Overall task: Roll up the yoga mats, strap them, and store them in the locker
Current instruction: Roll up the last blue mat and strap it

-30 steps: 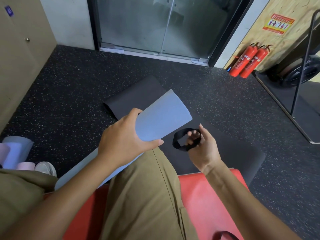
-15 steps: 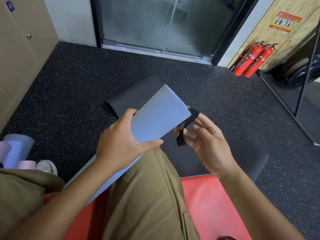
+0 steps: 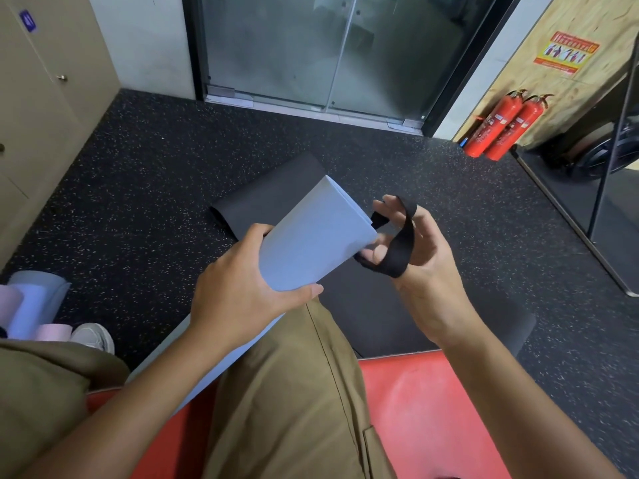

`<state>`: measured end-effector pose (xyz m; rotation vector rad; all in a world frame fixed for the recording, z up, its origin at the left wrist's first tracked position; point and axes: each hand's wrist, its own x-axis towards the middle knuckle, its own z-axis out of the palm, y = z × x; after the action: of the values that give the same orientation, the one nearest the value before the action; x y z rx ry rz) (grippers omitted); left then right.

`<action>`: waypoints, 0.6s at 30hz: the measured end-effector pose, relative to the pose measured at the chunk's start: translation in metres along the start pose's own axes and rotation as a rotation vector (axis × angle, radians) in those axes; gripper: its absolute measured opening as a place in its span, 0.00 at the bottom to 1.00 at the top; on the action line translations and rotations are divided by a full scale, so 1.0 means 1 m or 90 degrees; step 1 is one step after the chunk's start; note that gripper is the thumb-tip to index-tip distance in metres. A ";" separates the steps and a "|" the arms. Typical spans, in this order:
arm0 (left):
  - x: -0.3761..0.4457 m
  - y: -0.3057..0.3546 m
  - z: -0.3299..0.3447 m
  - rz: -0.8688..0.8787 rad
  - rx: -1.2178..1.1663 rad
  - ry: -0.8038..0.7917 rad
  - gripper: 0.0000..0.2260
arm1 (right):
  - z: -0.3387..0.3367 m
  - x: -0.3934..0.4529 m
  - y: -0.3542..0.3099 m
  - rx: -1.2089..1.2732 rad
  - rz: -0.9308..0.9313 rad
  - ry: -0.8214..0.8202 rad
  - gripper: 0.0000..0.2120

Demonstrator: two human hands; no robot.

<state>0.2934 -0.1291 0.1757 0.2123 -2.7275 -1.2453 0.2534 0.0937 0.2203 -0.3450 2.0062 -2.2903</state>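
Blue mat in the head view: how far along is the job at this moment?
Done: the blue mat is rolled, gripped by the left hand. In hand: the right hand stretches the black strap open at the roll's end, not yet around it. Left: strapping it, rolling the black mat lying flat on the floor, and storing everything; other rolls wait at the left.

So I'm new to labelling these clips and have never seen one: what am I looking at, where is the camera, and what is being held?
No machine here: a person wears a camera on the head, looking down at their own hands. The left hand grips a rolled blue yoga mat lying across the lap. The right hand holds a black strap loop stretched over thumb and fingers, at the roll's end. On the dark floor lies a black mat; more rolled mats sit at the left. The person sits on a red bench.
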 end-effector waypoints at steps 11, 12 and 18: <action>-0.006 -0.006 -0.002 0.028 -0.034 0.029 0.35 | 0.003 0.015 -0.046 -0.280 0.060 -0.216 0.42; -0.008 -0.007 -0.003 0.028 -0.046 0.032 0.35 | 0.007 0.017 -0.053 -0.315 0.056 -0.246 0.42; -0.025 -0.013 -0.017 0.063 -0.116 0.060 0.32 | 0.045 0.024 -0.092 -0.486 0.014 -0.382 0.43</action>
<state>0.3222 -0.1454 0.1756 0.1120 -2.4956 -1.4086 0.2479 0.0579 0.3193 -0.9054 2.3688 -1.0895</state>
